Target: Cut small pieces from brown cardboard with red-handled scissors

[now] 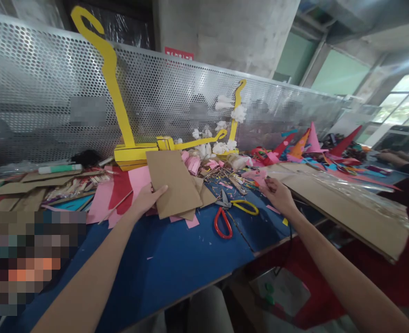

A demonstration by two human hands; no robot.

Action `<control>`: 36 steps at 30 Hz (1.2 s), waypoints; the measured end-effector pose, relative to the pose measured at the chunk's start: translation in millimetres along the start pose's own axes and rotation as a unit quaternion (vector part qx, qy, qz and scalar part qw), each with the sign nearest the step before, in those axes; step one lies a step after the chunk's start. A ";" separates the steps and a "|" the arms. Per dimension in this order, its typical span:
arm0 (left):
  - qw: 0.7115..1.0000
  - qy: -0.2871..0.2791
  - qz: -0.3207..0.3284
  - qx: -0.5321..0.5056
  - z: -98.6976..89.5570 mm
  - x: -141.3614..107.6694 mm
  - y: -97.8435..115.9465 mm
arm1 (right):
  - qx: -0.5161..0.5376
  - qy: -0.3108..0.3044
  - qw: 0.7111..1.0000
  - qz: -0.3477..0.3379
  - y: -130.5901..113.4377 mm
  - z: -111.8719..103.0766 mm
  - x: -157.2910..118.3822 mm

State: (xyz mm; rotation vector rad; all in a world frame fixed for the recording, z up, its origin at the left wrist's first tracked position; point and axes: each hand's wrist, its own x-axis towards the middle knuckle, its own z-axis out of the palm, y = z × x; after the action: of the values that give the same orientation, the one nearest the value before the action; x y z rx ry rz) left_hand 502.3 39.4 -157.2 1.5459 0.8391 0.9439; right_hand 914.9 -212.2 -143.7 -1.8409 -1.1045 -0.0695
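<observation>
Brown cardboard (176, 185), a flat piece, gripped at its near left edge by the left hand (148, 200); thumb laid over the face, the other fingers mostly hidden behind; more card and pink paper lie just beneath it.

Right hand (279, 196) is well apart from the left, fingertips curled in beside a pink scrap (255, 175); from where I stand, cannot tell whether they pinch it or how far they are closed.

Scissors (224, 200) lie between the two hands, nearer the person than the fingertips; red and yellow handles spread, no fingers in them; blue tabletop (149, 277) under all.

Beyond the left fingers, a yellow box (135, 155) with a tall hooked strip (113, 92); beyond the right wrist, a large cardboard sheet (346, 212); farther right, another person's hand (391, 158).

Step in hand, as I judge it: handling and sorting loose sheet material, no cutting; a clean move of the card would call for a steady thumb grip and a lift clear of the papers below.
</observation>
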 end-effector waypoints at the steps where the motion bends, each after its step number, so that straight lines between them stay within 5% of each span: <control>1: 1.000 0.000 0.001 0.000 -0.1 0.0 -0.3 | -0.009 -0.001 1.000 -0.001 4.6 0.0 -1.9; 13: 0.999 -0.007 -0.013 0.049 -2.0 2.2 -6.0 | -0.038 -0.025 0.999 0.005 37.3 17.3 -0.7; 27: 0.994 -0.007 -0.015 0.108 -0.6 3.3 -5.9 | 0.100 -0.022 0.985 0.137 35.1 -2.9 -13.3; 36: 0.970 0.075 -0.023 0.228 -1.7 -2.3 9.5 | 0.153 0.014 0.977 0.150 29.6 -2.5 -16.6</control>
State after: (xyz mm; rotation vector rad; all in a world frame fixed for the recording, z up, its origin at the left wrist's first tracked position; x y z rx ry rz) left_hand 500.0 36.6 -148.0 1.8502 1.2605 0.8795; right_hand 927.0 -229.0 -170.6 -1.6994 -0.7585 0.2376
